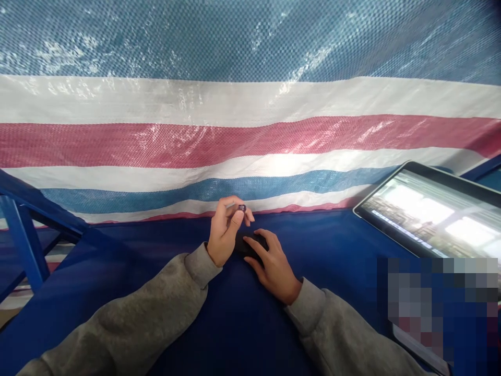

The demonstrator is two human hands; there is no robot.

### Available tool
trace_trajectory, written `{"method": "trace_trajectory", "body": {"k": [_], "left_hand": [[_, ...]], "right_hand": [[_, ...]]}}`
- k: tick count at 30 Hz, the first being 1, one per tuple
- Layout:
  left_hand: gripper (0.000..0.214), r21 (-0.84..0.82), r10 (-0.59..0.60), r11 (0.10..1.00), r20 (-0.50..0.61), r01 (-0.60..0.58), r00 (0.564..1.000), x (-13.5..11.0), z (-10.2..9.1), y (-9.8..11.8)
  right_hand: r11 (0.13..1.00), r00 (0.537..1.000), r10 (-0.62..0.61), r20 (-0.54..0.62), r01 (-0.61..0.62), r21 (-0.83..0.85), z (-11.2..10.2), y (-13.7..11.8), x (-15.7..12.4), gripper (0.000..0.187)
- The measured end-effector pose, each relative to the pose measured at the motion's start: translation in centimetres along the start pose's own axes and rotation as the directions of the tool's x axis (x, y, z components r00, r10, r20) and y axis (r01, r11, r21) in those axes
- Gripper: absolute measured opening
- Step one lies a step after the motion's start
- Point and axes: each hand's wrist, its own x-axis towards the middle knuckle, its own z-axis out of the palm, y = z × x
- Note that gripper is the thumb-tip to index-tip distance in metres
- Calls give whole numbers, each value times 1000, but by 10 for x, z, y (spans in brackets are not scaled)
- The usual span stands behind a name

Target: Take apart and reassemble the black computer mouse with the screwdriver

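Note:
My left hand is raised slightly above the blue surface, thumb and fingers pinched on a small dark cylinder. The cylinder has a shiny end and looks like a battery, though it is too small to be sure. Close by on the right, my right hand grips a black computer mouse with its fingers and thumb. The mouse rests on the blue surface. Part of it is hidden by the fingers of both hands.
A tablet-like screen in a light frame stands tilted at the right. Behind the surface hangs a striped woven plastic sheet. Blue metal bars rise at the left edge. The lower right corner is blurred by pixelation.

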Motion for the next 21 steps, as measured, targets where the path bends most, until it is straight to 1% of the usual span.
{"method": "trace_trajectory", "body": {"k": [2, 5, 8, 12, 16, 18, 21], "left_hand": [[18, -106, -73, 992, 10, 74, 997, 2, -1, 6], [23, -268, -182, 948, -22, 169, 983, 6, -3, 14], [27, -393, -244, 896, -43, 208, 969, 8, -4, 17], [21, -409, -256, 886, -34, 221, 966, 9, -4, 16], [19, -376, -270, 899, -70, 225, 960, 11, -5, 16], [22, -374, -289, 896, -84, 238, 954, 13, -7, 18], [31, -394, -329, 876, -70, 277, 942, 15, -8, 20]], "right_hand": [[1000, 1000, -2, -3, 2, 1, 0, 0, 0, 36], [1000, 1000, -2, -11, 2, 9, 0, 0, 0, 36], [1000, 1000, 0, -14, 1, 11, 0, 1, 0, 36], [1000, 1000, -1, -5, 1, 8, 1, 1, -1, 37], [1000, 1000, -2, -10, 2, 7, 1, 1, -1, 37], [1000, 1000, -6, -8, 6, 5, 0, 1, -1, 37], [1000, 1000, -13, -1, 13, 5, 0, 1, -1, 37]]}}
